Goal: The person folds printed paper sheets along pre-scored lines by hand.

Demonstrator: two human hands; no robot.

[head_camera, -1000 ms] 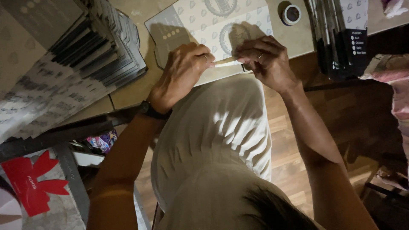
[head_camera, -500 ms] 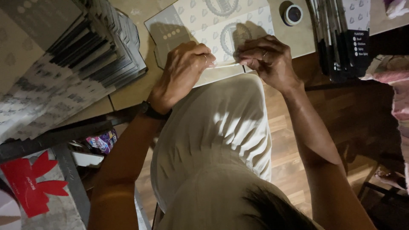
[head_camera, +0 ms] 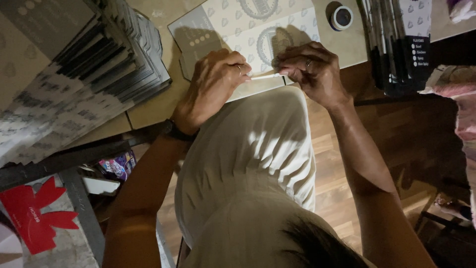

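Head view, looking straight down: the left hand (head_camera: 214, 82) and the right hand (head_camera: 312, 72) meet over the near edge of a flat printed carton blank (head_camera: 248, 34), and between them runs a thin white strip (head_camera: 265, 76). Each hand is curled, fingertips pressed together, pinching one end of the strip; from the left hand it lies at three o'clock, from the right at nine.

By its look the strip is very light, limp and easily torn or creased, probably tape or a liner, so it wants a fingertip hold at its very ends, kept taut. The blank under it looks stiff and light.

Both wrists are bent back, forearms running down toward six o'clock past a pale garment; the left wrist wears a dark band (head_camera: 178, 131).

At ten o'clock stands a slanted stack of folded cartons (head_camera: 99, 59); at one o'clock, a small tape roll (head_camera: 342, 17) and a second dark bundle of blanks (head_camera: 396, 44).
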